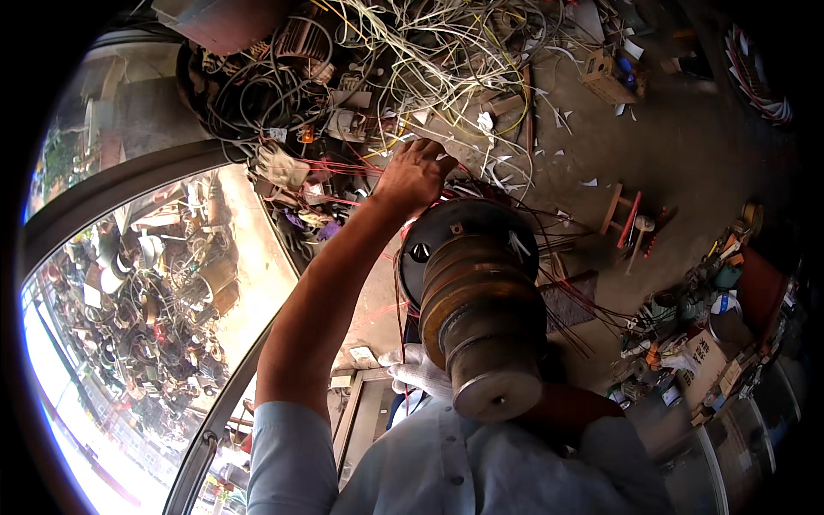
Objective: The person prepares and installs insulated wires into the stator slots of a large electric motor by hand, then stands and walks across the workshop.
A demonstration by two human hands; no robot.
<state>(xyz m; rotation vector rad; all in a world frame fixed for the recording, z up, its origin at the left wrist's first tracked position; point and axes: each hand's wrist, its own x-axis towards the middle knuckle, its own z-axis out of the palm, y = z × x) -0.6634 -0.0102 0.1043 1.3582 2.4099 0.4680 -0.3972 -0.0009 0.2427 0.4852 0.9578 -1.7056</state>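
Note:
A large rotor-like machine part point(481, 318) stands upright close to me, with a stepped metal shaft and rust-brown rings above a black disc point(421, 283) with holes. Thin wires fan out from beneath the disc. My bare left hand point(416, 176) is just beyond the disc's far edge, fingers curled down on thin red wires point(343, 166); its fingertips are partly hidden. My right forearm passes behind the shaft, and my right hand point(421, 371), in a white glove, shows at the shaft's left. Its fingers are closed around a dark red wire point(400, 318) running down the disc's left side.
Tangled pale cable point(455, 60) and scrap parts heap at the far side. A glass door frame point(137, 184) curves along the left. A small red-and-wood stool point(627, 219) and a cardboard box point(611, 79) stand on the right floor. Boxes and clutter point(708, 360) line the right.

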